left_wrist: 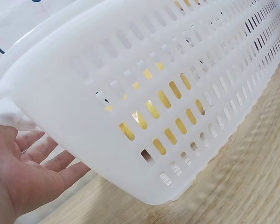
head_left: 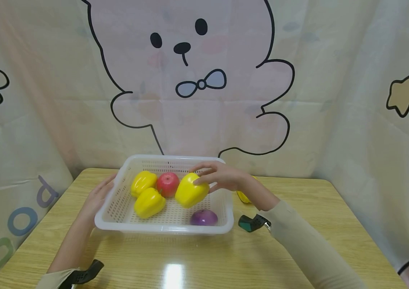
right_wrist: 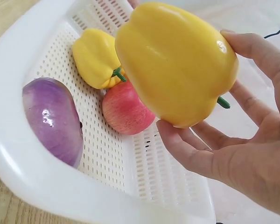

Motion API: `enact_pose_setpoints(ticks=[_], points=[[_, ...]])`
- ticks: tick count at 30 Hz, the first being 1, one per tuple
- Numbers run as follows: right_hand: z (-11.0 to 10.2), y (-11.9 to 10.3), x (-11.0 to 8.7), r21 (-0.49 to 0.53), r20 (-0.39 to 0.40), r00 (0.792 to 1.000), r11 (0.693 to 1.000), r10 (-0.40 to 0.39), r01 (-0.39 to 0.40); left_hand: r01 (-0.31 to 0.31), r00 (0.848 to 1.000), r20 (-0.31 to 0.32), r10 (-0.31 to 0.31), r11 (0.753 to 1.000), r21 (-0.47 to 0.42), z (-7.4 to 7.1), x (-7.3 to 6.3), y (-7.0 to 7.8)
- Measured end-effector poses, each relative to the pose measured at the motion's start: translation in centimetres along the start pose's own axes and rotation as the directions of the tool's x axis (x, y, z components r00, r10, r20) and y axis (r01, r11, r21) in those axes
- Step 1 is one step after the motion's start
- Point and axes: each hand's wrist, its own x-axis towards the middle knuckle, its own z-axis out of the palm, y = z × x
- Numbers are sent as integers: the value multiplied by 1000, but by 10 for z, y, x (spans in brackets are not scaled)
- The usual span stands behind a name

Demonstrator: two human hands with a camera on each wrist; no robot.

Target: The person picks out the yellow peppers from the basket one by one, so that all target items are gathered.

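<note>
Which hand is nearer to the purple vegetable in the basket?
Right. The right hand holds a yellow pepper over the basket, just beyond the purple vegetable; the left hand is at the basket's opposite end.

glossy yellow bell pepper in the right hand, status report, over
Right hand holding pepper over white perforated plastic basket. Left hand at basket's left end. Nothing visibly blocking it; red round fruit close by.

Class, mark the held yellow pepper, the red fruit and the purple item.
Held yellow pepper (right_wrist: pixel 177 65), right wrist view: broad side.
Red fruit (head_left: pixel 168 185), head view: near side.
Purple item (head_left: pixel 203 217), head view: upper surface.
</note>
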Motion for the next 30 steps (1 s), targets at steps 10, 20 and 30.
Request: enact_pose_setpoints(ticks=[10,20,30], points=[[1,4,-12,18,-53,998,1000,-25,26,16,1000,-15,-15,999,28,0,0,0],[0,16,-19,82,-141,990,996,-28,40,20,1000,-17,-20,1000,11,1,0,3],[2,21,-26,112,-168,985,991,-51,70,42,999,-21,-41,998,54,1,0,3]])
